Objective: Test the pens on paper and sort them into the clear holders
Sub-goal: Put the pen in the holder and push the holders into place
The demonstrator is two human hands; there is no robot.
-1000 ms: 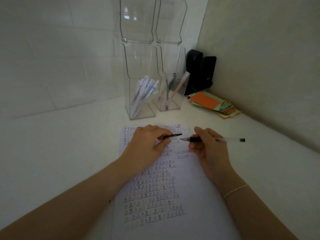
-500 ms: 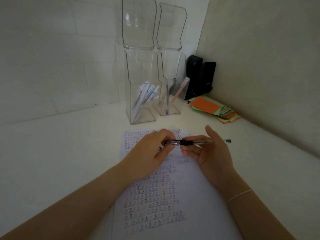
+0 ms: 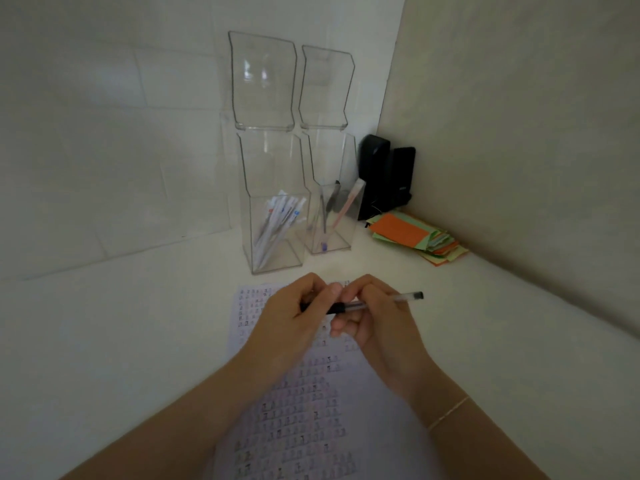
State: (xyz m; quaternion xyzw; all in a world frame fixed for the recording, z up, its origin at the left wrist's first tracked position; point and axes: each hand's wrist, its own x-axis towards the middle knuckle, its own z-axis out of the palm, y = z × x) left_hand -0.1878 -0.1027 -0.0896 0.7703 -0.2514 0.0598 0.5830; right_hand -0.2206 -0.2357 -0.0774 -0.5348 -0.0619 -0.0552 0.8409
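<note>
White pens (image 3: 277,221) are held in the left tall clear acrylic holder (image 3: 273,233), fewer pens (image 3: 327,213) in the right holder (image 3: 341,216); a clear-barrelled pen (image 3: 384,301) is gripped by fingers of both left hand (image 3: 294,320) and right hand (image 3: 377,317).

both hands meeting above the paper (image 3: 346,410) on the white counter (image 3: 121,323). left hand (image 3: 294,320) curled round the capped end of a clear pen (image 3: 360,305); right hand (image 3: 374,317) pinching the barrel, its black far end sticking out to the right. paper covered in rows of small marks. behind, two tall clear holders side by side: left holder (image 3: 270,202) with a bunch of white pens (image 3: 277,223) leaning inside, right holder (image 3: 332,209) with a few darker pens and a pinkish one (image 3: 346,206). black objects (image 3: 384,174) in the corner, stack of orange and green paper slips (image 3: 412,237) near them. thin bracelet (image 3: 446,412) on the right wrist.
</note>
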